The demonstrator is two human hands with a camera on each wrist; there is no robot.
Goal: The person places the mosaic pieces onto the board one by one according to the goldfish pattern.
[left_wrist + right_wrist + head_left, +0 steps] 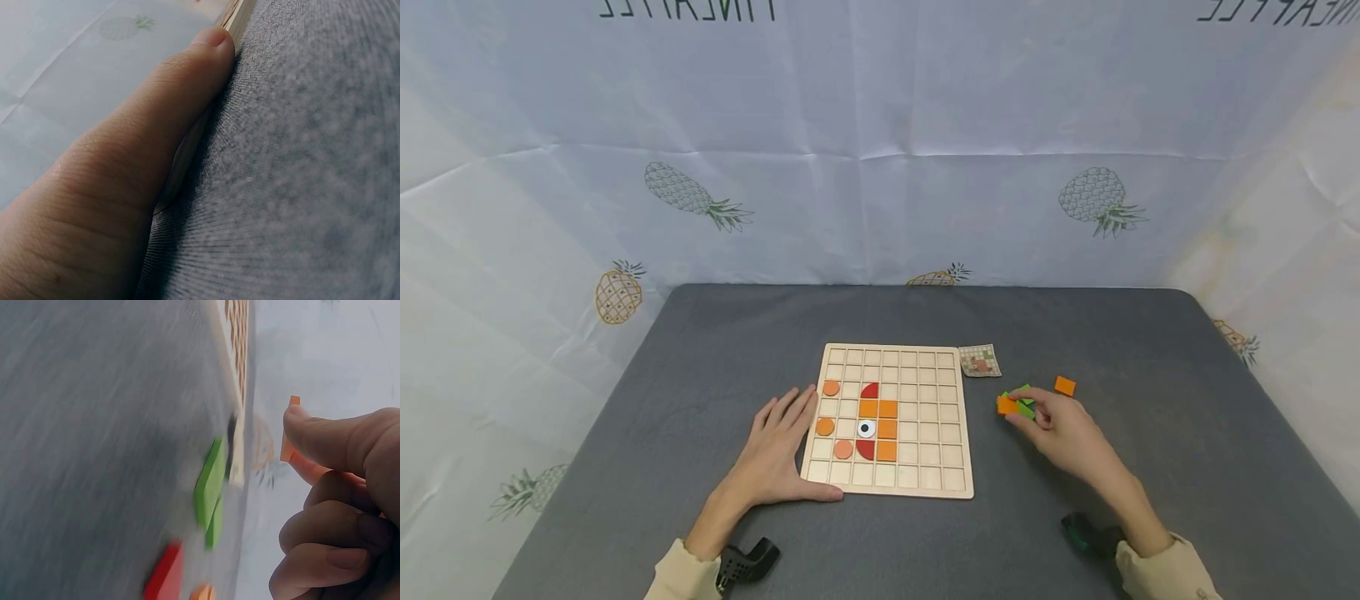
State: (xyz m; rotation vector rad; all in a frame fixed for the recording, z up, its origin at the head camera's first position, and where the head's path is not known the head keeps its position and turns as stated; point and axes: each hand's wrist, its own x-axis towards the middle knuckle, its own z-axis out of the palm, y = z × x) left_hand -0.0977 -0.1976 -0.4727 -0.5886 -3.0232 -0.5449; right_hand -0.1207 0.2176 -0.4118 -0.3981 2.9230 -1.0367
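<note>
My left hand (777, 454) lies at the near left corner of a wooden grid board (928, 454), fingers spread straight along its left side. In the left wrist view the thumb (162, 103) rests along the board's near edge. Between thumb and fingertip, my right hand (1063, 433) pinches an orange square tile (1007, 405), raised off the table. Green tiles (210, 481) lie beneath and beside that hand. On the board sit several orange squares (887, 428), red quarter-circles (869, 390), orange and coral discs (824, 427) and an eye tile (866, 428).
A small picture card (980, 361) lies against the board's far right corner. Another orange tile (1065, 386) is beyond my right hand. A red tile (165, 572) shows near the green ones in the right wrist view. The grey table (737, 333) meets a pineapple-print cloth (880, 217).
</note>
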